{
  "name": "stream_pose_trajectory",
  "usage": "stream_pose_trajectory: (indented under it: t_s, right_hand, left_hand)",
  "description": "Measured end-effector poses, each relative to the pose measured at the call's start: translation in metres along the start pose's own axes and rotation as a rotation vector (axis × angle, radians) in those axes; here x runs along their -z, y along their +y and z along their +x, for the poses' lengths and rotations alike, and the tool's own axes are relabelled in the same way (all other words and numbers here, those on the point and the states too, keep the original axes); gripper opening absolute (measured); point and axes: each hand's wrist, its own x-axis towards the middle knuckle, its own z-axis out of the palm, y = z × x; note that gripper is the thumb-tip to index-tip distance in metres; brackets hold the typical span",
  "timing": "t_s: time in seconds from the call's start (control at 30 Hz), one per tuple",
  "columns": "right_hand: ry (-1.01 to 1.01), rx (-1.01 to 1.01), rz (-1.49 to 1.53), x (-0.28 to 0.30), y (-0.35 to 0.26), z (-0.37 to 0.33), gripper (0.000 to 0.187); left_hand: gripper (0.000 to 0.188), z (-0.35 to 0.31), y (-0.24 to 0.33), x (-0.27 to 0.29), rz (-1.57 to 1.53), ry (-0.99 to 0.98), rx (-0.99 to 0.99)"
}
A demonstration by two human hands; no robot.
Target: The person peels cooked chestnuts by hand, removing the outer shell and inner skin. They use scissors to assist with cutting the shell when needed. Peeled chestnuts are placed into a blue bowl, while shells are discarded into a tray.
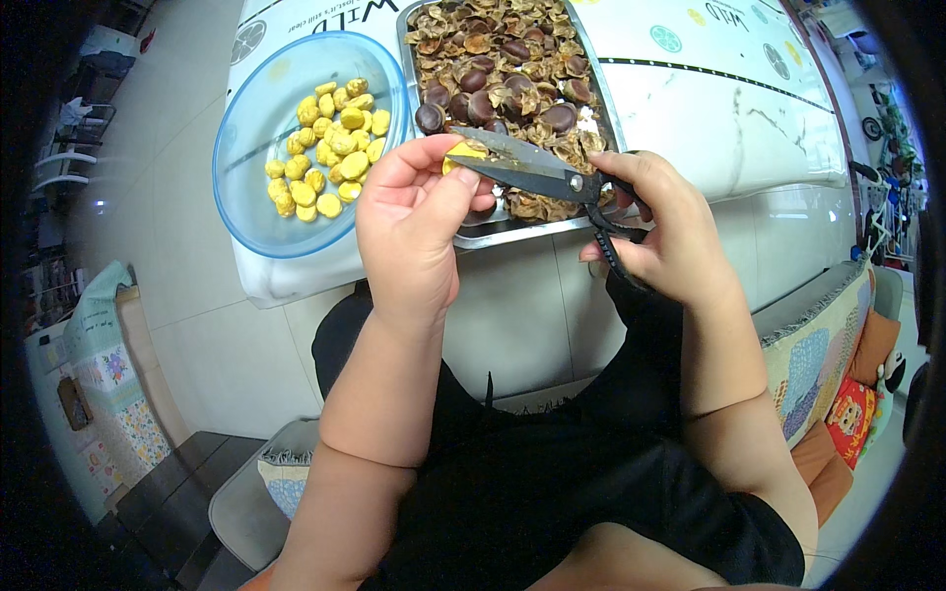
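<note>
Between the thumb and fingers of my left hand (414, 222) is a yellow peeled chestnut (463, 155), with a bit of brown skin at its edge. My right hand (675, 231) grips black-handled scissors (576, 182), whose blades are parted and point left at the chestnut. Both hands are over the near edge of a metal tray (537, 233). Brown chestnut shells (453, 39) and several whole dark chestnuts (480, 105) fill that tray. Left of it stands a clear bluish bowl (241, 187) holding many peeled yellow chestnuts (345, 143).
Bowl and tray rest on a table with a white printed cover (709, 128). A grey sofa with a patterned throw (808, 345) and cushions (872, 350) lies to the right. At the lower left are a dark wooden surface (182, 502) and a grey seat (251, 502).
</note>
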Motion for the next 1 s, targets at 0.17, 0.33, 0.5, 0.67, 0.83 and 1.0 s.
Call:
stream_pose_trajectory:
  t_s: [0.17,0.33,0.5,0.67,0.83,1.0]
  right_hand:
    - [-0.042,-0.082,0.111,0.0,0.004,-0.003,0.064]
    - [-0.063,-0.08,0.124,0.001,0.003,-0.002,0.065]
    - [-0.156,-0.2,0.272,0.001,0.008,-0.004,0.072]
    - [-0.051,-0.214,0.396,0.001,0.012,-0.003,0.064]
    - [0.185,-0.305,0.055,0.007,0.052,0.005,0.053]
    - [0.122,-0.292,-0.089,0.005,0.083,0.009,0.052]
  left_hand:
    - [0.021,0.0,-0.001,-0.001,0.021,-0.016,-0.018]
    - [0.021,0.001,-0.002,0.001,0.028,-0.034,-0.035]
    - [0.021,0.0,-0.004,0.002,0.04,-0.03,-0.054]
    - [0.022,-0.001,0.001,-0.001,0.07,0.043,0.032]
    - [0.024,0.001,0.0,-0.001,0.032,0.023,0.114]
    - [0.024,0.001,-0.001,-0.002,0.045,0.018,0.16]
